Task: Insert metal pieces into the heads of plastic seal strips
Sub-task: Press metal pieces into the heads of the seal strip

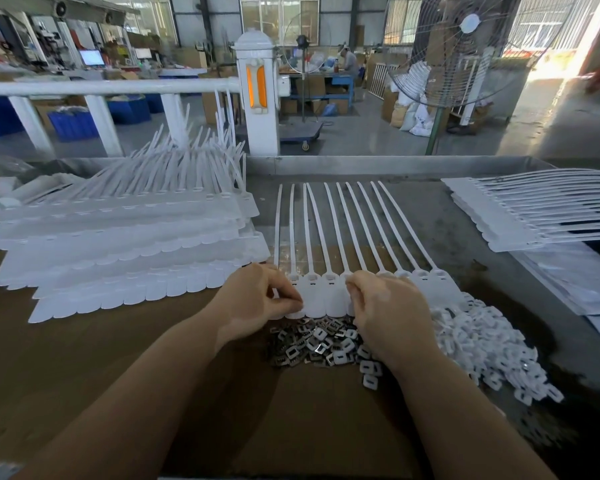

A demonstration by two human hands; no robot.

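Observation:
A joined row of white plastic seal strips (pixel 326 292) lies in front of me, heads toward me and tails fanning away. My left hand (pixel 257 299) pinches the left end of the row at the tabs. My right hand (pixel 385 306) has curled fingers over the heads near the middle of the row; whether it holds a metal piece is hidden. A heap of small grey metal pieces (pixel 312 344) lies just below the strip heads, between my wrists.
A pile of small white plastic caps (pixel 482 344) spreads to the right of my right hand. Stacked seal strip sheets (pixel 125 237) fill the left of the table, another stack (pixel 534 209) lies far right. Brown cardboard (pixel 309 427) covers the near table. A standing fan (pixel 465 46) is behind.

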